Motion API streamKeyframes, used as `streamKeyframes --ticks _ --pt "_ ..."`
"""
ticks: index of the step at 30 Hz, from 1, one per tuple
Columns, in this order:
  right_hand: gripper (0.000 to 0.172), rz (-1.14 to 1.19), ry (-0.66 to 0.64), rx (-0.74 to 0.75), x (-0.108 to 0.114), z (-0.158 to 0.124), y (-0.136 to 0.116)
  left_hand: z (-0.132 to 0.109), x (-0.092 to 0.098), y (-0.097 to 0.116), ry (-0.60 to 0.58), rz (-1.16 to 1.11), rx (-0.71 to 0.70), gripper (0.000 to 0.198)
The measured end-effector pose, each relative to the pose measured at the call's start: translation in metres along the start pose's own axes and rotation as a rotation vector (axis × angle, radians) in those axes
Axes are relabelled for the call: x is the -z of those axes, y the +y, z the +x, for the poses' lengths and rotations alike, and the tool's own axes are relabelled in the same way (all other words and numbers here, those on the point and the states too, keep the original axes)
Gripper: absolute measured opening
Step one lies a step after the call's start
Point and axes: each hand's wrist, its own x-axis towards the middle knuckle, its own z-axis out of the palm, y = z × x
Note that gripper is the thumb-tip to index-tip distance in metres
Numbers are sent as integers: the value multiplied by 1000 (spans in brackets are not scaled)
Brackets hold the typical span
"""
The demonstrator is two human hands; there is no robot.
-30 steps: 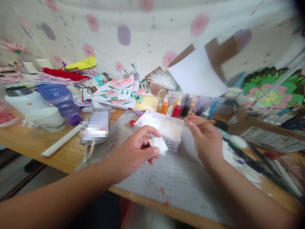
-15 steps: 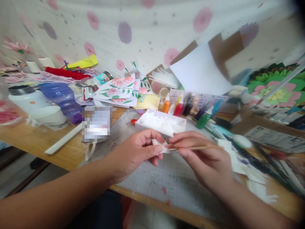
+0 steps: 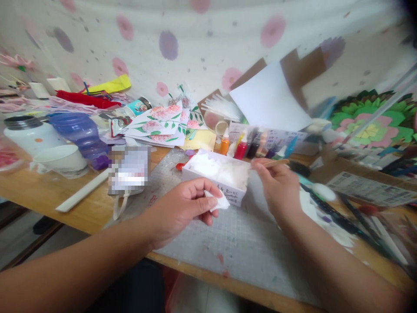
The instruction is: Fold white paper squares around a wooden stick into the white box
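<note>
My left hand [image 3: 182, 208] pinches a small white paper piece [image 3: 219, 201] just in front of a white box [image 3: 213, 182] filled with more white paper pieces. My right hand [image 3: 280, 187] is closed on a thin wooden stick [image 3: 275, 163], held at the box's right end with the tip pointing right. Both hands hover over a grey gridded cutting mat [image 3: 241, 243] on the wooden table [image 3: 65, 191].
Small colour bottles [image 3: 241, 148] stand behind the box. To the left are a white jar [image 3: 26, 132], a purple bottle [image 3: 81, 134], a white cup [image 3: 61, 158] and a white strip [image 3: 81, 195]. Flower cards [image 3: 156, 126], white paper [image 3: 267, 100] and pens [image 3: 339, 217] crowd the back and right.
My right hand has drawn the stick back from the paper piece to the right end of the box. The left hand still holds the piece in nearly the same place.
</note>
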Motion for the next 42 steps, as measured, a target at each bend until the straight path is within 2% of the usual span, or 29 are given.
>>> streamKeyframes --ticks 3,4,6,8,10,19,23,28,33,42 --pt "5 118 -28 145 4 -4 -7 0 -2 1 28 -44 6 18" --pt "8 204 -81 223 5 -9 -12 0 -2 1 35 -52 6 18" --pt "14 364 -269 343 7 -19 -25 0 -2 1 40 -59 4 19" --pt "18 418 -416 369 7 -28 -36 0 -2 1 32 -67 0 20" --pt "20 424 -470 381 7 -33 -43 1 -1 0 17 -84 -5 21" --pt "14 337 -464 393 5 -35 -46 1 -1 -2 -6 -123 -2 26" --pt "16 370 -436 375 4 -35 -46 0 -1 0 -30 -67 -8 19" --pt "20 451 -472 325 4 -36 -45 -2 -2 3 -41 -31 1 15" --pt "23 553 -473 264 5 -38 -44 -2 -3 2 -47 -86 2 14" --pt "17 462 -508 330 7 -36 -52 -3 -1 1 -81 -219 44 15"
